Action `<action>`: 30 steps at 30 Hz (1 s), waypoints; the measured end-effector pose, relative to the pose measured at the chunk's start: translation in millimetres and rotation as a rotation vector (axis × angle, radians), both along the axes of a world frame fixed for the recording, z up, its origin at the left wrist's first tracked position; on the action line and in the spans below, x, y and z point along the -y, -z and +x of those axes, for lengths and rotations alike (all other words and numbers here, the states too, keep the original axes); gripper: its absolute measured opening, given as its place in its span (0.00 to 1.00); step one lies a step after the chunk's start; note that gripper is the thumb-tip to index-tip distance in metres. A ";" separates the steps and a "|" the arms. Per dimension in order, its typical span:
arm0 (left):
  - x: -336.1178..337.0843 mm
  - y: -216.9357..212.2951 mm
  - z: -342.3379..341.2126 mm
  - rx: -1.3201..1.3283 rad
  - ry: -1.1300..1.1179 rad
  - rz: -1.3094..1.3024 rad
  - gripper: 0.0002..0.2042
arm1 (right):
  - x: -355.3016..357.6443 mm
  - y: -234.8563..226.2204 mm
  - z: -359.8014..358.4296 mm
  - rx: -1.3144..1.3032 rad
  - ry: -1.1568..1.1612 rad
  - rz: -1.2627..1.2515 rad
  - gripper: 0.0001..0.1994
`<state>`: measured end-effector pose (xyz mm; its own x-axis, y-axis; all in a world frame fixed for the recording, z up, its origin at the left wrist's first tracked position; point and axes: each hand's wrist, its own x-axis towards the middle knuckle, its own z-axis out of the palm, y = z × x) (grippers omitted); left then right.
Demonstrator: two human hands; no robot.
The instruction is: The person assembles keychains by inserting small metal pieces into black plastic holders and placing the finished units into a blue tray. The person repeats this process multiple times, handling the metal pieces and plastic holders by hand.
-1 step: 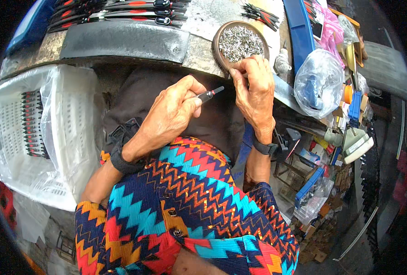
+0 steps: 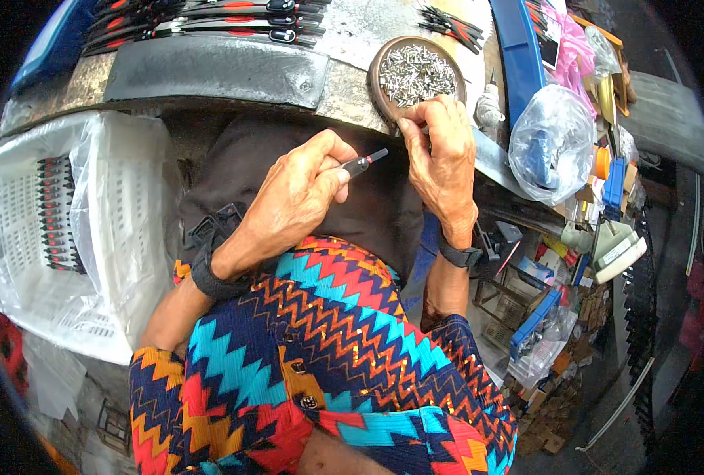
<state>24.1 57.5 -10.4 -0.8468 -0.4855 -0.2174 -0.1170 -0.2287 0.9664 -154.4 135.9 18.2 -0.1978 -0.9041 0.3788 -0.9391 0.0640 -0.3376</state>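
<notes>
My left hand [image 2: 300, 184] is closed around a dark, slim pen-like piece [image 2: 357, 166]. Its narrow tip, with a reddish band at the base, points up and right toward my other hand. At the near rim of a round brown bowl [image 2: 378, 93], my right hand [image 2: 439, 150] has thumb and forefinger pinched together; whatever is between them is too small or hidden to name. Many small silvery metal pieces [image 2: 415, 75] fill the bowl. The two hands are apart, with the pen-like piece's tip in the gap between them.
Rows of black-and-red pen-like pieces [image 2: 245, 24] lie at the back of the worktable [image 2: 352, 79]. A plastic-lined white basket [image 2: 122, 261] at the left holds a row [image 2: 57, 214] of similar ones. A blue tray [image 2: 518, 55] and clear plastic bag [image 2: 554, 146] stand right.
</notes>
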 end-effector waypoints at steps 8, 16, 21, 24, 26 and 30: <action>1.7 -2.8 -0.4 0.058 -0.002 0.071 0.05 | -0.2 -3.0 -3.0 -0.034 -0.037 0.038 0.05; 1.7 -2.7 -2.6 0.041 -0.025 0.059 0.05 | 1.9 -3.8 -8.7 -0.052 -0.078 0.072 0.07; 3.1 -5.1 -1.9 0.004 -0.011 0.121 0.05 | 3.4 -2.1 -8.7 0.030 -0.076 0.051 0.07; 4.9 -5.0 -1.2 -0.010 0.009 0.160 0.05 | 4.1 -3.9 -6.0 0.026 -0.056 0.000 0.07; 5.5 -4.1 -1.1 -0.021 0.014 0.197 0.06 | 2.5 -7.0 -1.8 0.016 -0.031 -0.043 0.06; 4.3 -1.8 -1.3 -0.055 -0.002 0.252 0.06 | -7.2 -13.1 15.2 0.175 0.041 -0.087 0.04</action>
